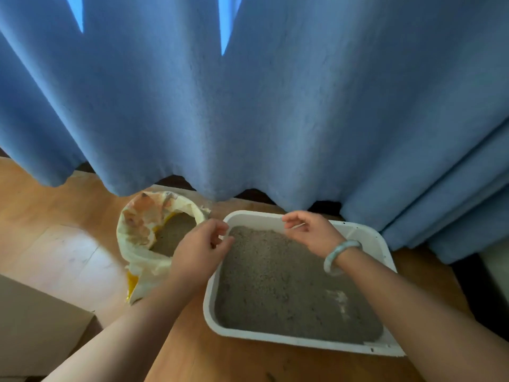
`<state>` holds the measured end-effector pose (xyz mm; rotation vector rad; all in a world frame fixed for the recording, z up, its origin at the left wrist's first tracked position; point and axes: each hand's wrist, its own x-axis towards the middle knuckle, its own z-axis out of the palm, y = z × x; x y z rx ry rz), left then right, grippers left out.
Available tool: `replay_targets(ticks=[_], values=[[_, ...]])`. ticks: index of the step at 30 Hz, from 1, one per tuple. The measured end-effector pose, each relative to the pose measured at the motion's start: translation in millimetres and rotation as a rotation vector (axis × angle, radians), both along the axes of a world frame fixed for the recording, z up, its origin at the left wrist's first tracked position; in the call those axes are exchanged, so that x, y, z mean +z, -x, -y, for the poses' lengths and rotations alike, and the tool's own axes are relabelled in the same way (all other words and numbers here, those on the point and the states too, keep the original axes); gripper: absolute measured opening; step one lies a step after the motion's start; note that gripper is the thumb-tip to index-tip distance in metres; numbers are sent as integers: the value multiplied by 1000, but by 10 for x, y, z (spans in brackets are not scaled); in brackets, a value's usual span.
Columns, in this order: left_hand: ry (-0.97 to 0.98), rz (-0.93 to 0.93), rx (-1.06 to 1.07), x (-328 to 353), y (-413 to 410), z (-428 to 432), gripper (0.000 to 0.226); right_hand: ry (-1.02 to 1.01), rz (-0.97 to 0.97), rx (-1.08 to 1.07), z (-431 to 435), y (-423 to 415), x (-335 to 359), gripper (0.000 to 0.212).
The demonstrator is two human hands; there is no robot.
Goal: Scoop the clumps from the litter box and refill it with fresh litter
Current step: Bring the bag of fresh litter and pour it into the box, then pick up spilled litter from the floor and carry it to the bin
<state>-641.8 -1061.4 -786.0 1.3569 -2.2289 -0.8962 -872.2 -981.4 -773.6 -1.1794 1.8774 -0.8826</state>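
— How are the hands seen to be held?

— The left hand point(202, 244) is seen with its fingers loosely curled, and nothing is seen held in them. The right hand point(311, 232) is curled likewise. A thin pale streak is seen by its fingertips, and whether something is pinched there cannot be told.

— Where are they placed?

— Both are held over the far end of the litter box point(212, 293), the left at its far left corner, the right by its far rim. Whether the rim is touched cannot be told. A pale green bracelet point(340, 256) is worn on the right wrist.

— How is the box to be described?

— A white, shallow, rectangular tray with rounded corners is seen, set on the wooden floor point(55, 216). Its whole bottom is covered with fine grey litter point(289, 285), spread fairly level and flecked with darker grains. 1 whitish patch point(338, 299) is seen toward the near right side. Small dark specks are scattered on the white rim.

— And around it?

— Just beside the box, on its left, 1 bag point(143, 230) is stood open, white with orange print, its mouth rolled down. More grey litter is seen inside it. A blue curtain point(248, 106) is hung behind both, its hem close to the far rim of the box.
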Motion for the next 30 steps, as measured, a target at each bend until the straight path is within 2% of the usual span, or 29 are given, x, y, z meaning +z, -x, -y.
replay_targets(ticks=[8,16,19,24,30], values=[[22,94,-150,0,629,-325,26,-100,-76,-57,-640,265,-44,27],[-41,61,-141,-412,863,-700,15,-176,-90,-104,-1081,399,-192,32],[-52,66,-114,-517,1017,-851,23,-191,-113,-126,-1201,412,-225,34],[10,77,-213,-633,1146,-1047,22,-229,-242,-181,-1322,361,-351,36],[199,189,-323,-796,933,-1047,29,-341,-525,-99,-1420,147,-365,42]])
